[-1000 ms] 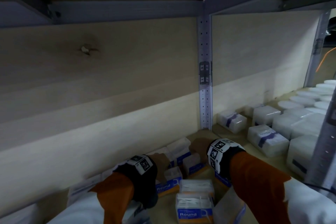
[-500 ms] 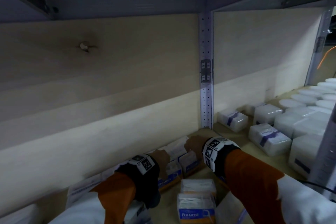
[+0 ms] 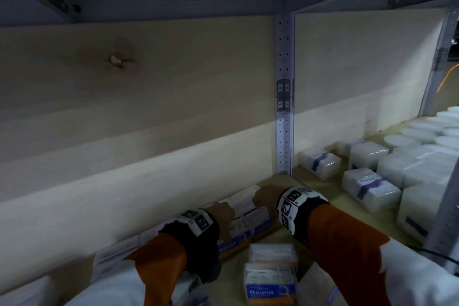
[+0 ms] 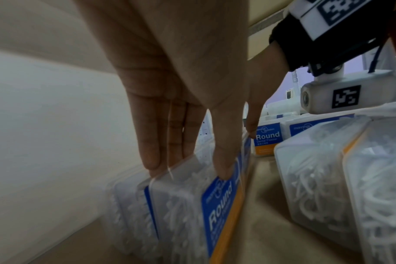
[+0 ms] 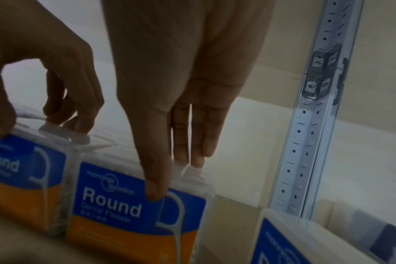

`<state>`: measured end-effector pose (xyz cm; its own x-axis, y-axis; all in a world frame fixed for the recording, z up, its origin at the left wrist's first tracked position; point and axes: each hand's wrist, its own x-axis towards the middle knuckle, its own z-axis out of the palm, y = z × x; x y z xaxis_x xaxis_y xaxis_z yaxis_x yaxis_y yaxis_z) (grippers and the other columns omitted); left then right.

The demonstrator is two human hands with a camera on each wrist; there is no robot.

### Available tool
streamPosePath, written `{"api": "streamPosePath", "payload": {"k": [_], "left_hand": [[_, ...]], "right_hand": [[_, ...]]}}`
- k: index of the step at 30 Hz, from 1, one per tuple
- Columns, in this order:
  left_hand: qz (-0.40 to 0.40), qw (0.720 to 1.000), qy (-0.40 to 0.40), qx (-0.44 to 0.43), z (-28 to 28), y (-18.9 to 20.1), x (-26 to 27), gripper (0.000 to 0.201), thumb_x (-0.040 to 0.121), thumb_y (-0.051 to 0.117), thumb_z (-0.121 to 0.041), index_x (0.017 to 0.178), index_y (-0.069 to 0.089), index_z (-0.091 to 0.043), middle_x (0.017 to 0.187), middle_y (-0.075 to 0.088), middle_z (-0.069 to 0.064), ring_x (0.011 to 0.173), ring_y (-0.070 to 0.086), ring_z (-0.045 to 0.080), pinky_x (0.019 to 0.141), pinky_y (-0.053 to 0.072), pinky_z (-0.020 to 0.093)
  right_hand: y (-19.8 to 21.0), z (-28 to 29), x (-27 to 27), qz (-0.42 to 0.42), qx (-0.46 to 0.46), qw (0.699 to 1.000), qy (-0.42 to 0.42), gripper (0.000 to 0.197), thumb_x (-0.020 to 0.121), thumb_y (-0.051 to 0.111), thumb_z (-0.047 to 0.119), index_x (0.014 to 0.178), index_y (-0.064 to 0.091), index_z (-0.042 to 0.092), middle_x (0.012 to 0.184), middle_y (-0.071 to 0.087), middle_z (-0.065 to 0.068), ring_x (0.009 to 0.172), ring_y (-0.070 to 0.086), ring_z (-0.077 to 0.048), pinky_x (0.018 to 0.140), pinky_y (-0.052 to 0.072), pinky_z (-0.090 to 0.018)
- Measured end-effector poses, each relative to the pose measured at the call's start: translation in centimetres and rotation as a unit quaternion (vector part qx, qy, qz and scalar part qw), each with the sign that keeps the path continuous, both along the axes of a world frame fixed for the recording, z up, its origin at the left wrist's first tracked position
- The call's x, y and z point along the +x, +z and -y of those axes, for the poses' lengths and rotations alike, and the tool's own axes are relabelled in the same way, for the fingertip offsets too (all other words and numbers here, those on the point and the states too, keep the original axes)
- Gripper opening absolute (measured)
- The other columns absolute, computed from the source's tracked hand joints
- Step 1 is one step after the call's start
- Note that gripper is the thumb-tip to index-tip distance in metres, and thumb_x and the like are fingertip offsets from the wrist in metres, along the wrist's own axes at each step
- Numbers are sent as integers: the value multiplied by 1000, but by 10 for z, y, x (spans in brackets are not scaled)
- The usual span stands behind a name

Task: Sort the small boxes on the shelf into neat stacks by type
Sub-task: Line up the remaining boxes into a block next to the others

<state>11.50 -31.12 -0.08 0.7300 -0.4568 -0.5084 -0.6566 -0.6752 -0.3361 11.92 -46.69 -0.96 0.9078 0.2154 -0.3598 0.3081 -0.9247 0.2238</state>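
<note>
Clear boxes of dental flossers with blue and orange "Round" labels stand in a row against the back wall of the shelf. My left hand (image 3: 223, 216) (image 4: 189, 167) pinches the top of one box (image 4: 192, 205), thumb on the label side and fingers behind it. My right hand (image 3: 264, 199) (image 5: 176, 176) pinches the neighbouring box (image 5: 115, 205) the same way, thumb on its label. In the right wrist view the left hand's box (image 5: 18, 178) stands directly to the left, touching it.
Two more flosser boxes (image 3: 272, 253) (image 3: 269, 288) sit in front of the hands. A steel post (image 3: 284, 107) divides the shelf. White packs with purple bands (image 3: 370, 189) and round white lids (image 3: 422, 131) fill the right bay. Pale boxes (image 3: 116, 253) lie at the left.
Both hands have shifted a little back toward the wall together with the boxes they hold. The grips look the same.
</note>
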Motion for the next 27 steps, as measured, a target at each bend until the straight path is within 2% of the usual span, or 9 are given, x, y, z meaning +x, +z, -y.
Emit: {"api": "streamPosePath", "payload": {"k": [1, 2, 3, 4, 6, 12, 19, 23, 27], "left_hand": [[0, 1000, -7, -12, -1, -2, 2, 34, 92, 58, -26, 116, 56, -3, 133, 51, 21, 122, 50, 32, 57, 35, 17], [4, 999, -7, -37, -1, -2, 2, 37, 92, 59, -25, 119, 55, -1, 133, 51, 20, 122, 50, 32, 64, 40, 17], [9, 998, -3, -55, -2, -2, 3, 43, 92, 59, -25, 124, 52, 2, 135, 49, 20, 123, 49, 32, 78, 46, 23], [4, 998, 5, -66, -3, 0, 1, 48, 92, 58, -25, 129, 49, 4, 137, 47, 20, 125, 47, 31, 91, 44, 29], [-6, 997, 23, -78, -3, 0, 1, 51, 92, 58, -25, 133, 45, 4, 139, 44, 19, 128, 44, 31, 100, 37, 31], [-20, 993, 54, -106, -4, -1, 2, 53, 93, 56, -23, 138, 39, 1, 145, 38, 16, 133, 37, 28, 103, 31, 29], [-3, 994, 32, -103, -6, -3, 3, 56, 95, 54, -23, 141, 34, -1, 150, 31, 15, 137, 33, 28, 109, 28, 30], [-9, 993, 24, -112, -8, -4, 2, 57, 96, 51, -25, 144, 29, -3, 152, 27, 14, 139, 29, 28, 110, 24, 30], [2, 988, 2, -152, -5, 5, -1, 51, 94, 53, -30, 137, 42, -6, 142, 40, 15, 128, 42, 29, 103, 36, 32]], "right_hand": [[0, -1, 1, -4, -6, 1000, 15, 41, 93, 46, -2, 134, 45, -4, 140, 43, -22, 128, 44, -32, 104, 37, -36], [0, -1, 2, -7, -5, 1000, 25, 42, 93, 45, -3, 135, 44, -5, 141, 42, -23, 129, 44, -32, 104, 36, -35], [-1, 0, 3, -9, 1, 1000, 27, 42, 94, 43, -4, 136, 42, -4, 142, 41, -22, 130, 43, -32, 105, 35, -35], [-3, 0, 3, -18, 0, 1000, 26, 42, 95, 41, -4, 137, 41, -4, 143, 40, -21, 130, 42, -31, 106, 34, -34], [-3, -2, 4, -30, 5, 999, 12, 43, 95, 42, -3, 138, 41, -3, 144, 39, -20, 131, 42, -31, 106, 34, -34], [-3, -1, 5, -31, 46, 998, -10, 46, 91, 49, 0, 137, 42, 0, 143, 39, -20, 129, 42, -32, 103, 36, -35], [-10, 3, 10, -14, 67, 998, -7, 47, 89, 53, 2, 135, 43, 4, 143, 38, -18, 129, 40, -31, 103, 34, -32], [-6, 9, 9, 4, 69, 998, -9, 43, 91, 52, 7, 134, 46, 6, 143, 41, -15, 128, 43, -28, 85, 43, -19], [7, 21, 4, 1, 53, 998, -16, 48, 87, 62, 16, 132, 48, 11, 138, 44, -12, 125, 45, -28, 99, 40, -34]]}}
